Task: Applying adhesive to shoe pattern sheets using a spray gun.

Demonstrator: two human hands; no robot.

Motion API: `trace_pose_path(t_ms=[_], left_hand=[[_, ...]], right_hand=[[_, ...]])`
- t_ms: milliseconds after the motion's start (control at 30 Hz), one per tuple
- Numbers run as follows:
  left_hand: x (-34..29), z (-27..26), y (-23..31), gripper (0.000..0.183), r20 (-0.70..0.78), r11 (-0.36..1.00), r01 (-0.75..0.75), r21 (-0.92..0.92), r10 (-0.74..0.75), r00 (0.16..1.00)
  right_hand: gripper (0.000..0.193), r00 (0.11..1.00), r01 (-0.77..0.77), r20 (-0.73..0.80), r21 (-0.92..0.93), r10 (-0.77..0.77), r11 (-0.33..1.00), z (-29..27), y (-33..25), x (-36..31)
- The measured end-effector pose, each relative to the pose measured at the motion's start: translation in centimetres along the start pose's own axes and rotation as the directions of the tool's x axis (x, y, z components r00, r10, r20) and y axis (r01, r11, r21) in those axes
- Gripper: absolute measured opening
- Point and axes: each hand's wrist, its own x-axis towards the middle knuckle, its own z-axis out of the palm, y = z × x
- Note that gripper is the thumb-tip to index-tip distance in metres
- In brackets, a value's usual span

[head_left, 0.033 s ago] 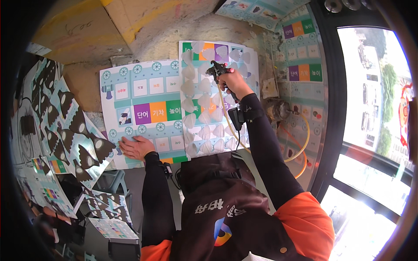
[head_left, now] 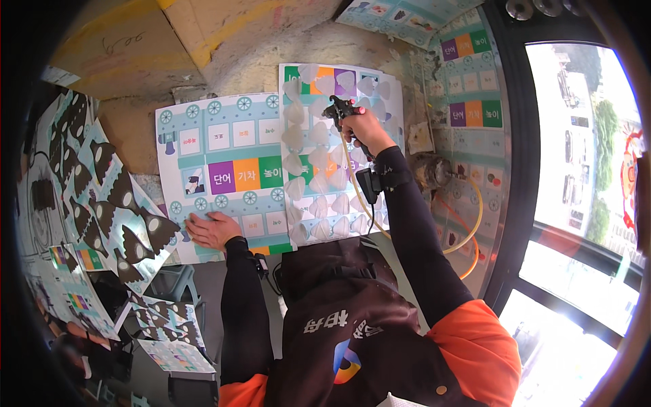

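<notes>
My left hand lies flat, fingers spread, on the lower left corner of a printed game-board sheet with a train track border and coloured squares. My right hand grips a black spray gun, its nozzle pointing at a second printed sheet to the right. That sheet is covered with several white, translucent heart-shaped pieces in rows. A thin yellow hose runs down from the gun beside my right forearm.
Stacks of printed sheets with black cut-out shapes fan out on the left. Brown cardboard lies at the far edge. More printed boards lean at the right by a dark window frame. An orange-yellow hose coil lies below them.
</notes>
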Motion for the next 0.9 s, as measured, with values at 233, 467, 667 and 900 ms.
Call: trace_pose_path(t_ms=[233, 467, 667, 900], left_hand=[[0.01, -0.01, 0.07, 0.052, -0.024, 1.000, -0.015, 0.012, 0.015, 1.000], [-0.04, 0.00, 0.03, 0.052, -0.024, 1.000, -0.005, 0.001, 0.005, 1.000], [-0.09, 0.18, -0.06, 0.052, -0.006, 1.000, -0.001, 0.005, 0.001, 1.000], [-0.05, 0.30, -0.16, 0.052, 0.000, 1.000, -0.003, 0.019, 0.003, 1.000]], right_hand=[[0.019, 0.998, 0.060, 0.001, 0.111, -0.061, 0.992, -0.18, -0.03, 0.35], [0.018, 0.999, 0.026, 0.024, 0.036, -0.027, 0.999, -0.04, -0.42, 0.19], [0.020, 1.000, 0.010, 0.020, 0.023, -0.011, 1.000, -0.12, -0.33, 0.27], [0.020, 1.000, 0.001, 0.008, 0.025, -0.002, 1.000, -0.38, -0.23, 0.37]])
